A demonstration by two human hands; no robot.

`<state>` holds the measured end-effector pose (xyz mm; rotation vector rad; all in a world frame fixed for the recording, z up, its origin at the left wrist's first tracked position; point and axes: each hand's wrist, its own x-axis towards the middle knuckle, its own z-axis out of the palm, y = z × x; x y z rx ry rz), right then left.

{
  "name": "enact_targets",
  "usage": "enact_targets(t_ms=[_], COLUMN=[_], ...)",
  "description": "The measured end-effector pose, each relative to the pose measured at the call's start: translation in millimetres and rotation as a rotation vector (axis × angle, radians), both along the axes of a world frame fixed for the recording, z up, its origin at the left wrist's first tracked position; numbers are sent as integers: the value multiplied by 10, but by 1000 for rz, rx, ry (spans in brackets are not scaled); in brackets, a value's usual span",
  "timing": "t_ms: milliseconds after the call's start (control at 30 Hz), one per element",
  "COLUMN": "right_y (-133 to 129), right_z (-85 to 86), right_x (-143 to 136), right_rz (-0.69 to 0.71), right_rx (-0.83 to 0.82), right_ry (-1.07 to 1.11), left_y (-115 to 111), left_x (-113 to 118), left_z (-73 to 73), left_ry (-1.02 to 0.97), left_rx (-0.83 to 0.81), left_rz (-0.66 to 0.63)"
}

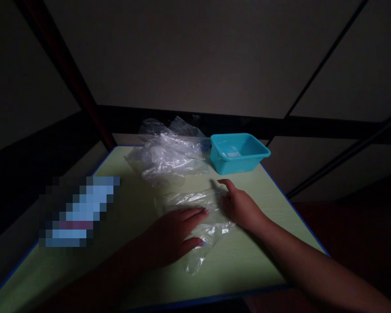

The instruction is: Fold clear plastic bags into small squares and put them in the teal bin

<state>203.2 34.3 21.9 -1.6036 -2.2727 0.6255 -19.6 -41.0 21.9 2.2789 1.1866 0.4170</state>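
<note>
A clear plastic bag (211, 234) lies spread on the table in front of me, wrinkled and shiny. My left hand (174, 228) rests on its left side, fingers stretched out and thumb apart. At the bag's right edge is my right hand (243, 208), index finger extended to the left and the other fingers bent lower down. I see no object in its grasp, though the undersides of the bent fingers are hidden. Farther back sits a loose pile of crumpled clear plastic bags (172, 152).
A turquoise plastic basket (239, 164) stands at the back right, with something pale inside. On the left lies a pixelated bluish object (87, 208). The pale green table (247, 265) has a blue edge, and panelled wall (189, 56) rises behind it. Lighting is dim.
</note>
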Motion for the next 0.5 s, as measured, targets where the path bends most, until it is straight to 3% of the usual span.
enact_targets(t_ms=[167,267,400,500], right_y=[-8,-72,-157,-203], right_z=[11,37,23,41], right_x=[12,-3,0,37], right_rz=[33,218,538,628], right_rx=[191,316,151,-41], right_ry=[-6,69,-33,-201], left_y=[40,91,141,155], left_x=[-5,-59,-121,-142], left_z=[-70,-134,-292,-359], left_ry=[-24,-1,39,114], left_rx=[32,78,138,162], left_rz=[83,192,295,337])
